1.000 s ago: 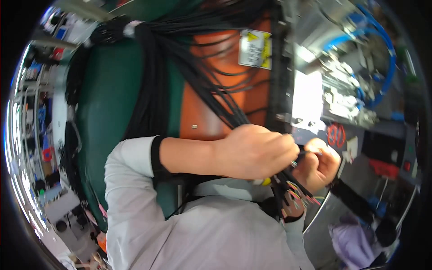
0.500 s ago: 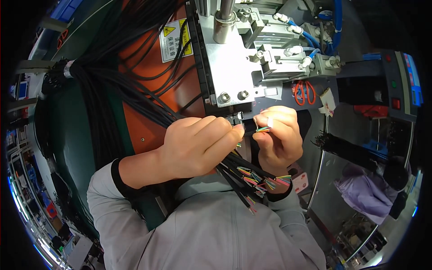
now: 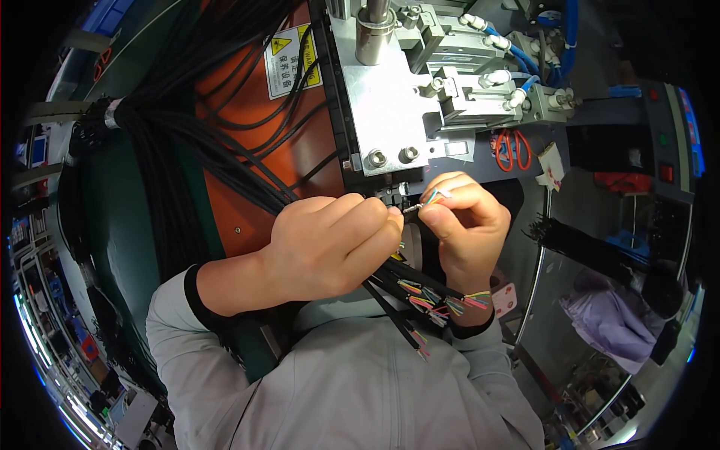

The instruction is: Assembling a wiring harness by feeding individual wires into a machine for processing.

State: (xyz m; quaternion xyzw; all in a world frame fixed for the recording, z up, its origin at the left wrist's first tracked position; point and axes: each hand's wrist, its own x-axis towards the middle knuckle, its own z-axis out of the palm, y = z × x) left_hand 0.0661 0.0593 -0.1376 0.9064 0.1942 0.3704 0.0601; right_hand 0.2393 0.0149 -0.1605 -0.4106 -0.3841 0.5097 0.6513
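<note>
My left hand (image 3: 330, 244) grips a thick bundle of black cables (image 3: 187, 157) that runs from upper left down past my wrists. The cables' stripped ends (image 3: 435, 296) show several thin coloured wires and hang below my hands. My right hand (image 3: 465, 217) pinches the coloured wire tips of one cable (image 3: 429, 199) between thumb and fingers, close to the small opening at the foot of a grey metal machine head (image 3: 390, 90). The two hands touch at the fingertips.
An orange machine panel (image 3: 255, 165) with a yellow warning label (image 3: 289, 52) lies behind the cables. Red-handled scissors (image 3: 512, 150) rest on the dark shelf at right. Blue air hoses (image 3: 525, 56) run along the machine top. Purple cloth (image 3: 615, 330) lies lower right.
The view has swung so the metal machine head is now in sight. Both hands have come up to its lower opening, and my right hand now holds out one cable's coloured tips.
</note>
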